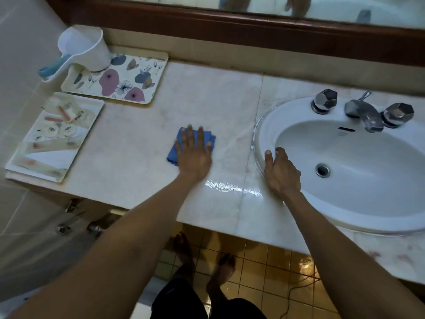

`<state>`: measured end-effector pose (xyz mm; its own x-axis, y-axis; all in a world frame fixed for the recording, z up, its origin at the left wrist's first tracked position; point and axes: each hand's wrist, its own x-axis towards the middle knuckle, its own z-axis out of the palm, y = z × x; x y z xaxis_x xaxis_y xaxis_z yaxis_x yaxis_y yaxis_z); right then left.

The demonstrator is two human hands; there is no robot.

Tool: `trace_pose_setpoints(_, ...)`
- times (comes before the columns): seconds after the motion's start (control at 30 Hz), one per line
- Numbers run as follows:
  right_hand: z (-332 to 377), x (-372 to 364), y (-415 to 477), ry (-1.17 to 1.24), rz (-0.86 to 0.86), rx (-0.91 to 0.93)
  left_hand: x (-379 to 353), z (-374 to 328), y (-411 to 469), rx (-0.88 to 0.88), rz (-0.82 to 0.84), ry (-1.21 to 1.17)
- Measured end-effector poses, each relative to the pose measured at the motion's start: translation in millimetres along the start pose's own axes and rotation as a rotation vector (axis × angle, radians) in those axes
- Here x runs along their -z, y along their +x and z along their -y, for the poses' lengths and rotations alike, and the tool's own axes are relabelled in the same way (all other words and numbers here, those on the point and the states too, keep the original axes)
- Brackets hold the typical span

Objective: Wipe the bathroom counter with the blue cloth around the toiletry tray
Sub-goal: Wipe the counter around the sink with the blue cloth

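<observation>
My left hand lies flat, fingers spread, on top of the folded blue cloth in the middle of the pale marble counter. The cloth shows at the hand's left side and past the fingertips. My right hand rests on the left rim of the white sink, with its fingers curled over the edge and nothing in it. The toiletry tray, white and holding several wrapped items, sits at the counter's left end, well to the left of the cloth.
A floral tray lies at the back left with a white dipper standing on its corner. A chrome faucet with two knobs stands behind the basin. A wet streak shines near the counter's front edge. A wooden-framed mirror runs along the back.
</observation>
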<state>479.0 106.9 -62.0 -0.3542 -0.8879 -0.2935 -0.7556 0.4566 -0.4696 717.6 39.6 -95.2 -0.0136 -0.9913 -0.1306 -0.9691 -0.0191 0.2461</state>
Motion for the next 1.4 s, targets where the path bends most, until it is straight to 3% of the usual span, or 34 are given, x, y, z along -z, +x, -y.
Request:
trace_pose_setpoints(0.17, 0.5, 3.9, 0.2, 0.054, 0.033, -0.020, -23.4, -72.5, -51.8, -0.319, 0.100, -0.014)
trace_pose_setpoints(0.27, -0.9, 5.8, 0.0, 0.084, 0.057, -0.028, -19.6, -47.3, -93.4, -0.604, 0.145, 0.017)
trace_pose_setpoints(0.37, -2.1, 4.9, 0.6, 0.097, 0.068, -0.032, -9.9, -7.1, -86.4, -0.766, 0.170, 0.082)
trace_pose_setpoints(0.43, -1.9, 4.6, 1.6, 0.094, 0.061, -0.040, -2.8, 4.6, -56.9, -0.736, 0.153, 0.078)
trace_pose_setpoints(0.6, -2.0, 0.6, 4.5, 0.056, 0.021, -0.045, -8.2, -23.6, 5.4, -0.330, 0.097, -0.017)
trace_pose_setpoints(0.67, -1.1, 0.6, 4.7, 0.052, 0.012, -0.050, -13.3, -48.3, 5.8, -0.246, 0.081, -0.024)
trace_pose_setpoints(0.8, 1.6, 4.5, 3.3, 0.073, 0.024, -0.064, -16.6, -61.6, -26.6, -0.439, 0.137, -0.031)
trace_pose_setpoints(1.0, 0.1, 6.6, -0.9, 0.123, 0.051, -0.068, -0.2, -6.5, -19.1, -0.891, 0.244, 0.082)
trace_pose_setpoints(1.07, -2.3, 8.5, -1.3, 0.162, 0.084, -0.078, 8.1, 2.7, 4.5, -0.798, 0.235, 0.031)
trace_pose_setpoints(1.2, -11.9, 14.3, -1.2, 0.287, 0.102, -0.079, -4.5, -25.0, 12.4, -0.371, 0.152, -0.165)
trace_pose_setpoints(1.27, -12.4, 13.8, -2.8, 0.243, 0.082, -0.051, -13.8, -52.8, 3.3, -0.241, 0.127, -0.185)
trace_pose_setpoints(1.4, -12.9, 11.0, -5.6, 0.111, 0.095, -0.053, -25.6, -79.9, -38.7, -0.400, 0.111, -0.125)
